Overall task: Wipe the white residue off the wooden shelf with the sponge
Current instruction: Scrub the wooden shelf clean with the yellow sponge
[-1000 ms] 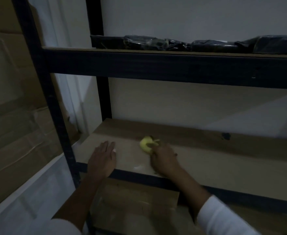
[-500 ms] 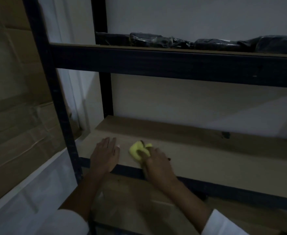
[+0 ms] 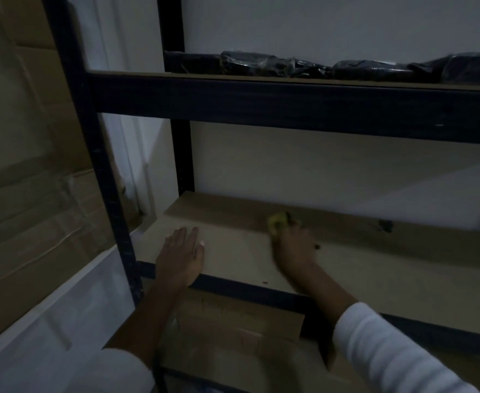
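The person wears white long sleeves, the right sleeve faintly ribbed and pushed up the forearm; both hands are bare.

Wooden shelf lies bare rightward; upper shelf beam limits headroom.

Right hand pressing yellow sponge on wooden shelf, left hand flat beside
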